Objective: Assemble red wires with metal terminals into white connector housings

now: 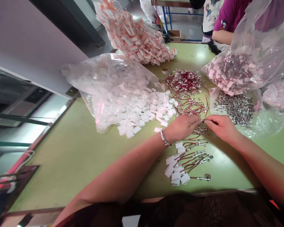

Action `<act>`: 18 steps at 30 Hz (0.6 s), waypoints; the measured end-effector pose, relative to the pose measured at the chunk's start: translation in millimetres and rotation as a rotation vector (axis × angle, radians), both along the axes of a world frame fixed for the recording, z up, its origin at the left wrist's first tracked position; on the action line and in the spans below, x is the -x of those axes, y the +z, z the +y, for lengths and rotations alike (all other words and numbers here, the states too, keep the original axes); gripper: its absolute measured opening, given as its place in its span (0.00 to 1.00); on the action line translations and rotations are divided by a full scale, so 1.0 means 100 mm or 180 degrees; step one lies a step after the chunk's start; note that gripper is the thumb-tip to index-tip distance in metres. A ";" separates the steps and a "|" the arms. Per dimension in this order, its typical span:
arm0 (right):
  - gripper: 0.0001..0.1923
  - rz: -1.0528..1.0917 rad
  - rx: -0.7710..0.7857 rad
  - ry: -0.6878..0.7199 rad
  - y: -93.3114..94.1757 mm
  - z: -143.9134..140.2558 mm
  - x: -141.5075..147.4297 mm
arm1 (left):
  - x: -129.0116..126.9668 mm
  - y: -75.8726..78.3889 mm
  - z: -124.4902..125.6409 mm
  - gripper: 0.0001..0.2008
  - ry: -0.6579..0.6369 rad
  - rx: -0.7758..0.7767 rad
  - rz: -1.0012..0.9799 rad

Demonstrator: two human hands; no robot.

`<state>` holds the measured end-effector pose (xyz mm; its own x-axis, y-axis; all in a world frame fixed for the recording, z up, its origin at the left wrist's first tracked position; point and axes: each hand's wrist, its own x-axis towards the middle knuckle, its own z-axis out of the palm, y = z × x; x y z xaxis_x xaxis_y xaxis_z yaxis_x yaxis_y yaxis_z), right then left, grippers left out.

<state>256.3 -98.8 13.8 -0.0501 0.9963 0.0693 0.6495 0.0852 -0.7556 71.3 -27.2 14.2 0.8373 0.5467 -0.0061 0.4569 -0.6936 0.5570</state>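
Observation:
My left hand [186, 126] and my right hand [221, 126] meet fingertip to fingertip over the table. Both are closed in a pinch on a small metal piece [202, 120]; its exact shape is hidden by the fingers. Just beyond the hands lie loose red wires [191, 105] with metal ends, and behind them a denser heap of red wires [186, 82]. Below the hands several red wires [191, 157] lie in a row, white tags or housings [176, 173] at their left ends and metal tips at their right.
A clear bag [92, 91] spills white flat pieces [137, 112] at left. Small grey metal parts [239, 108] lie on plastic at right, below a bag of pinkish-white pieces [236, 72]. Orange-and-white bundles [137, 37] and a tape roll [165, 70] are farther back. A person in a purple sleeve [229, 15] is opposite.

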 end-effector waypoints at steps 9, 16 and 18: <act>0.14 -0.0003 0.0730 0.0158 0.08 0.03 0.04 | 0.00 0.10 -0.01 0.09 -0.0361 -0.0875 0.0736; 0.11 -0.1103 -0.0197 0.0441 0.00 0.01 -0.04 | 0.31 0.12 0.20 0.18 -0.0803 -0.0642 0.0191; 0.12 -0.1239 -0.0382 0.0604 -0.02 -0.03 -0.07 | 0.39 0.11 0.19 0.19 -0.0815 -0.0708 0.0425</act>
<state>263.1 -102.2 11.5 -0.2764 0.9531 0.1236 0.8479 0.3024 -0.4354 32.3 -7.8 25.2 0.9471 0.3197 -0.0289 0.3112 -0.8924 0.3268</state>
